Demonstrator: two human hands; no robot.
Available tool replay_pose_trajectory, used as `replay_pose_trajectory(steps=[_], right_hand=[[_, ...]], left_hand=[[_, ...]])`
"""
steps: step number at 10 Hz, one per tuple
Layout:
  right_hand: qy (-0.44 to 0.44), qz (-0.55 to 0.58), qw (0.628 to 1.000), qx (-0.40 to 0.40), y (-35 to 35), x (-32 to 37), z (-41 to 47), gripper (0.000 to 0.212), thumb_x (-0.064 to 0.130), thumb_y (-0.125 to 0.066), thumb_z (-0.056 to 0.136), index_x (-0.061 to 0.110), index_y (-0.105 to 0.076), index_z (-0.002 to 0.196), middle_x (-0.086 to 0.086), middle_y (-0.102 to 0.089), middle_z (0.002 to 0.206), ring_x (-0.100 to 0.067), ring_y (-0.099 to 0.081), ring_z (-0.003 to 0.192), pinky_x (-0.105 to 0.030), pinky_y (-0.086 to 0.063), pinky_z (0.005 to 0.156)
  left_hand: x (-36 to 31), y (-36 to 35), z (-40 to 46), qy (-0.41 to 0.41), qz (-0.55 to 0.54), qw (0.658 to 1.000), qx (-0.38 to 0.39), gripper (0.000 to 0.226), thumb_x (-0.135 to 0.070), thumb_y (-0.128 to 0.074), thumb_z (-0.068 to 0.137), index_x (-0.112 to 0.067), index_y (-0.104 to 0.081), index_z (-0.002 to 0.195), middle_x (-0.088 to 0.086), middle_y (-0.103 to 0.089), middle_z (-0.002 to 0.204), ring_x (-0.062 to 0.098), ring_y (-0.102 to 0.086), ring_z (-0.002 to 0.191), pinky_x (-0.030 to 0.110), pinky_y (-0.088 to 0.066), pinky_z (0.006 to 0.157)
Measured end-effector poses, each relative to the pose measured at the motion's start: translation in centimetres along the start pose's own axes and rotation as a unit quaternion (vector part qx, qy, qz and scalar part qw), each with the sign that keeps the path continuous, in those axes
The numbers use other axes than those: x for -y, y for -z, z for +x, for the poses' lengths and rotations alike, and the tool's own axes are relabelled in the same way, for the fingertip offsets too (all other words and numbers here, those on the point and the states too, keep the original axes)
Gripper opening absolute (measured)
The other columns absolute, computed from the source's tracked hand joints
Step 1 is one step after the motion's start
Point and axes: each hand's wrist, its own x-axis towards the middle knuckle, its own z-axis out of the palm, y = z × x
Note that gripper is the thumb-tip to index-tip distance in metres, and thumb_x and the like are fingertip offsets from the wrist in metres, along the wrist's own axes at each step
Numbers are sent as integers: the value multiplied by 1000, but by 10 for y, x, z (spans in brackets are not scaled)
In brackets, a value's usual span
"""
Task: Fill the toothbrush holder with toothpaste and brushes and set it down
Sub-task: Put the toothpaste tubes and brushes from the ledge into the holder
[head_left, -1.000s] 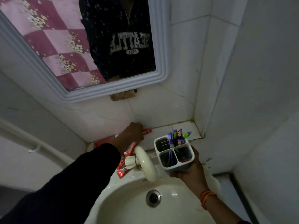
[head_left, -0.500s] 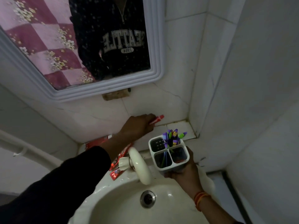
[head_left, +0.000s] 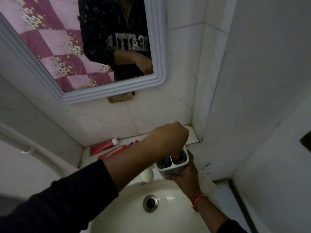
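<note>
My right hand [head_left: 184,175] grips the white toothbrush holder [head_left: 171,168] from below, above the sink's back edge. My left hand [head_left: 170,137] is closed over the holder's top, fingers pointing down into it. It pinches a slim red item [head_left: 176,158] whose end sits in the right-hand compartment. Dark brush handles [head_left: 165,161] show in the near left compartment, while my hand hides the brush heads. A red toothpaste tube [head_left: 103,146] with a white cap lies on the tiled ledge, with a long red box [head_left: 112,152] in front of it.
The white sink [head_left: 127,214] with its metal drain [head_left: 150,202] lies below the hands. A white tap [head_left: 148,176] pokes out under my left forearm. A framed mirror [head_left: 107,96] hangs above the ledge. Tiled walls form a corner at the right.
My left hand lifted the red item off the ledge and swung right, coming down over the holder. The brush heads are now covered. My right hand kept the holder in about the same place.
</note>
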Motion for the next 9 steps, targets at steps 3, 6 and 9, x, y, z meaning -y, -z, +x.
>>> replay_pose_trajectory(steps=[3,6,9], right_hand=[[-64,57,996,-13,1,4,1,60,19,-94,77,30,-67,129,-9,-74,122,-34,-76,104,-65,-65,66],[-119,-89,988,-28,-2,2,-2,98,7,-104,62,19,-50,143,17,-67,106,16,-67,89,-14,-51,72],[-136,-95,985,-47,-13,3,-4,92,6,-102,64,8,-53,142,10,-68,105,1,-66,87,-24,-52,78]], left_hand=[[61,-30,-5,23,-280,956,-85,21,-25,-67,93,-18,-80,108,-2,-81,96,6,-72,81,24,-57,86],[160,-142,3,251,-217,942,57,41,-28,-67,91,-3,-65,124,16,-68,123,32,-66,113,30,-51,90],[177,-187,12,201,-143,969,15,40,-40,-67,87,-10,-64,112,14,-64,113,32,-63,104,37,-55,87]])
